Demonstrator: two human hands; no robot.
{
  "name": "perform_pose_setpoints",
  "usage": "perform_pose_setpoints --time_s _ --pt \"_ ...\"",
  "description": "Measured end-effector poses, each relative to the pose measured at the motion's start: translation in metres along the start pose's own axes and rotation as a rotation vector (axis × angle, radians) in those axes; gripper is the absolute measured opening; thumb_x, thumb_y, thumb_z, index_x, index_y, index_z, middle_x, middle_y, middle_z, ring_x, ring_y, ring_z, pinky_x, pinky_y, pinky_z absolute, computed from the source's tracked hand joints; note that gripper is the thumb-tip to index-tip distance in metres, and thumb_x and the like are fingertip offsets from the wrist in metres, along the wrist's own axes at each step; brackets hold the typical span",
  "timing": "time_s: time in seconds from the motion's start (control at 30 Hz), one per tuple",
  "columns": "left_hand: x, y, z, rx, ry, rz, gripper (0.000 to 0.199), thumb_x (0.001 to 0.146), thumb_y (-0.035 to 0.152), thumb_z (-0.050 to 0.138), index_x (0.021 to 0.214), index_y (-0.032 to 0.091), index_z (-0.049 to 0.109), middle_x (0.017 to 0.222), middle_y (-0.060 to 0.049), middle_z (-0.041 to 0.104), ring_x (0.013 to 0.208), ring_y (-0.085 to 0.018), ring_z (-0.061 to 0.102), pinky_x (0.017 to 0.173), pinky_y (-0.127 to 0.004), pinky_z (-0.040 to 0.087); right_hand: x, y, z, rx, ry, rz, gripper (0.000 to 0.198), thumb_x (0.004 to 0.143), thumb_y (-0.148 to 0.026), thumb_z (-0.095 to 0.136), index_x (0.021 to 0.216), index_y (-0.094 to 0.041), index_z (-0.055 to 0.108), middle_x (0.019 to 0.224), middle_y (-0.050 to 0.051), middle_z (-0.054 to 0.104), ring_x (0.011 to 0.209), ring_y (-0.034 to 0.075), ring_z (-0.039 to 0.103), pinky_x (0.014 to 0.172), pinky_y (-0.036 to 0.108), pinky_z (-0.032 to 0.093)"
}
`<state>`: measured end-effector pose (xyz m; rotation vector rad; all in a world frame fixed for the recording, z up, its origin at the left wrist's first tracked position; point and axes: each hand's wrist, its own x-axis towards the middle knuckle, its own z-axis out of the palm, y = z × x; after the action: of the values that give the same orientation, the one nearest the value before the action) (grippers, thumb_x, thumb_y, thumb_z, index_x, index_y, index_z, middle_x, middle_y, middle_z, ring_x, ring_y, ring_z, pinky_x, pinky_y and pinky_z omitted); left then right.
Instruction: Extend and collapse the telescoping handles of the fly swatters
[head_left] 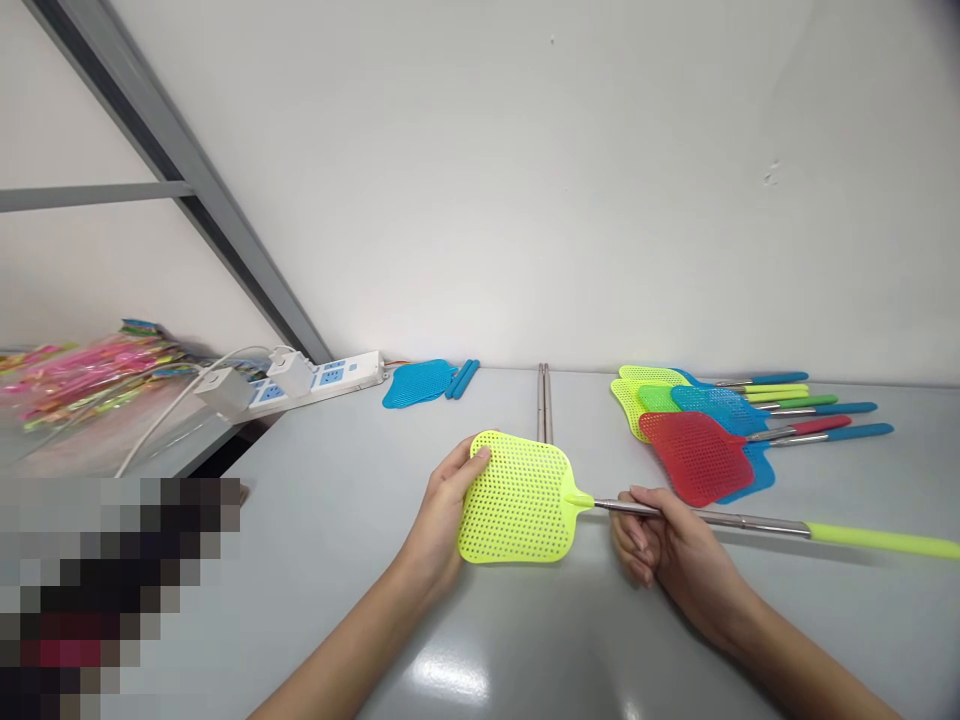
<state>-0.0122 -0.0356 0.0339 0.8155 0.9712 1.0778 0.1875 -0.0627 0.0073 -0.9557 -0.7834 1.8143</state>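
Note:
A yellow-green fly swatter point(517, 500) lies across both my hands above the table. My left hand point(450, 500) grips the left edge of its perforated head, thumb on top and the other fingers behind. My right hand point(660, 535) is closed around the metal telescopic rod just right of the head's neck. The rod runs right to a yellow-green handle. Behind the head, two bare metal rods point(544, 400) lie side by side. At the right, a pile of assembled fly swatters holds a red swatter point(697, 455) on top of blue and green ones.
Blue swatter heads point(418, 383) and two blue handles point(463, 379) lie near the wall. A white power strip point(330, 380) with plugs and a cable is at the left, beside bagged colourful items point(105, 380). A grey metal frame point(217, 230) rises there.

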Motion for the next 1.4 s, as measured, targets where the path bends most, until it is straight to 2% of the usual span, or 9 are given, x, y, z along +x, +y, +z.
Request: perform_pose_setpoints --time_s 0.17,0.47,0.6,0.7,0.83,0.93,1.03,1.2,1.4 --pt "-0.001 -0.001 -0.001 0.003 -0.017 0.005 0.034 0.077 0.036 0.05 0.107 0.021 0.051 0.097 -0.005 0.059 0.085 -0.018 0.056 0.065 -0.022 0.041 0.0 0.0 -0.001 0.011 0.009 0.008 0.04 0.082 -0.034 0.033 0.046 -0.017 0.039 0.044 -0.004 0.034 0.036 0.008 0.035 0.042 0.023 0.027" --pt "0.003 -0.005 0.001 0.203 0.116 0.105 0.041 0.076 0.04 0.048 0.112 0.02 0.045 0.087 -0.005 0.06 0.07 -0.017 0.059 0.057 -0.024 0.043 -0.001 0.002 -0.002 -0.005 0.013 0.018 0.04 0.081 -0.037 0.035 0.047 -0.017 0.04 0.044 -0.004 0.035 0.037 0.008 0.035 0.042 0.023 0.028" --pt "0.005 -0.014 -0.004 0.582 0.17 0.295 0.04 0.081 0.037 0.041 0.119 0.024 0.039 0.101 -0.006 0.056 0.09 -0.02 0.055 0.073 -0.033 0.044 -0.001 0.003 -0.003 -0.048 0.034 0.017 0.039 0.08 -0.038 0.037 0.047 -0.017 0.041 0.043 -0.004 0.035 0.036 0.008 0.035 0.042 0.023 0.028" --pt "0.002 -0.023 -0.003 1.061 0.219 0.547 0.04 0.081 0.033 0.042 0.121 0.028 0.04 0.127 -0.006 0.037 0.117 -0.023 0.033 0.095 -0.041 0.029 -0.001 0.005 -0.002 -0.12 0.055 0.029 0.041 0.079 -0.04 0.039 0.045 -0.017 0.041 0.04 -0.005 0.034 0.035 0.008 0.035 0.041 0.023 0.026" --pt "-0.009 -0.031 0.007 1.38 0.021 0.619 0.044 0.083 0.036 0.039 0.126 0.027 0.033 0.137 -0.005 0.021 0.125 -0.024 0.018 0.099 -0.045 0.023 0.0 0.006 0.0 -0.182 0.06 0.057 0.043 0.078 -0.043 0.04 0.044 -0.017 0.041 0.039 -0.005 0.034 0.034 0.008 0.035 0.041 0.022 0.026" --pt "-0.018 -0.031 0.014 1.464 -0.188 0.612 0.055 0.081 0.043 0.041 0.131 0.029 0.022 0.139 -0.004 0.017 0.127 -0.025 0.012 0.099 -0.048 0.021 0.0 0.006 0.0 -0.162 0.046 0.057 0.043 0.078 -0.044 0.04 0.045 -0.017 0.04 0.039 -0.005 0.034 0.034 0.008 0.035 0.04 0.023 0.025" --pt "-0.019 -0.028 0.014 1.504 -0.288 0.618 0.063 0.078 0.037 0.047 0.132 0.028 0.017 0.14 -0.004 0.013 0.128 -0.025 0.007 0.099 -0.049 0.021 0.0 0.006 0.0 -0.151 0.063 0.057 0.043 0.078 -0.044 0.04 0.044 -0.017 0.04 0.039 -0.005 0.033 0.033 0.008 0.035 0.04 0.023 0.025" --pt "-0.012 -0.025 0.007 1.556 -0.345 0.667 0.072 0.069 -0.001 0.036 0.132 0.027 0.017 0.14 -0.001 0.015 0.128 -0.018 0.009 0.101 -0.043 0.02 0.001 0.002 -0.004 -0.102 0.126 0.044 0.041 0.078 -0.041 0.039 0.045 -0.017 0.04 0.041 -0.005 0.033 0.035 0.008 0.034 0.04 0.023 0.025" --pt "-0.008 -0.026 0.006 1.593 -0.289 0.674 0.073 0.067 -0.005 0.03 0.131 0.029 0.019 0.139 0.0 0.018 0.127 -0.017 0.013 0.101 -0.041 0.021 0.0 -0.003 -0.011 -0.086 0.158 0.02 0.038 0.079 -0.039 0.039 0.047 -0.017 0.04 0.042 -0.005 0.034 0.037 0.008 0.034 0.041 0.023 0.027"
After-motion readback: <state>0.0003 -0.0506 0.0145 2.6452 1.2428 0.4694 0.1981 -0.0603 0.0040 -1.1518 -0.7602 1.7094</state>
